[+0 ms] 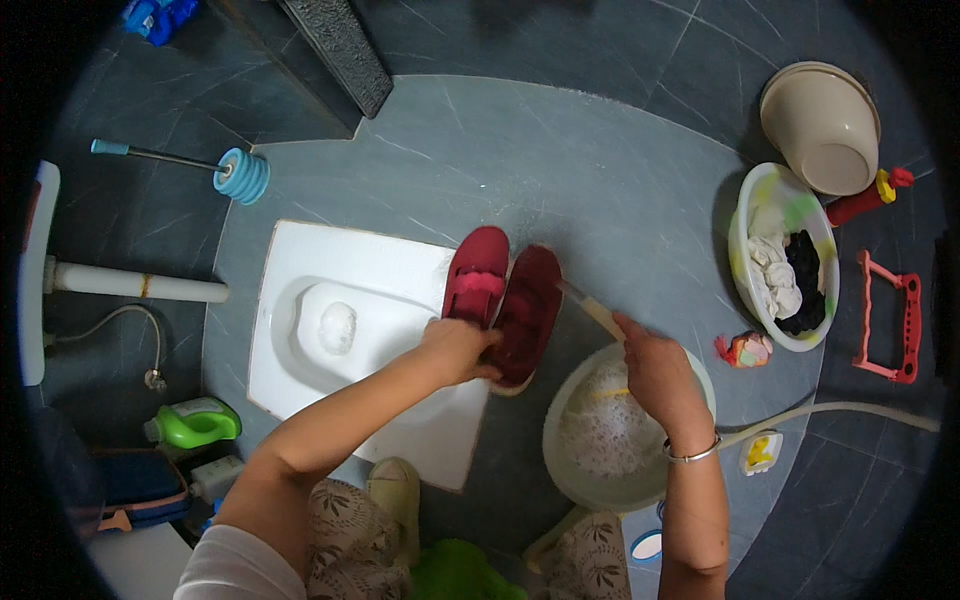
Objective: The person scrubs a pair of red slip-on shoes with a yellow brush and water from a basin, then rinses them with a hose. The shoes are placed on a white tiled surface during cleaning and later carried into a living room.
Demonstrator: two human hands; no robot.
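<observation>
Two dark red shoes lie side by side, the left shoe [478, 272] over the edge of the white squat toilet [262, 330] and the right shoe [530, 300] just beside it. My left hand [460, 352] is closed round the heel end of the left shoe, and its fingertips come close to the right shoe. In my right hand [657, 370] is a brush [602, 317] with a pale handle. The brush's far end is beside the right shoe; its bristles are hard to make out. Below my right hand stands a pale basin [552, 470] of foamy water.
A white-green basin [742, 255] with clothes stands at right, near a beige bucket [815, 115], a red rack [910, 330] and a hose [850, 407]. At left are a blue plunger [240, 177], a white pipe [140, 282] and a green bottle [200, 423].
</observation>
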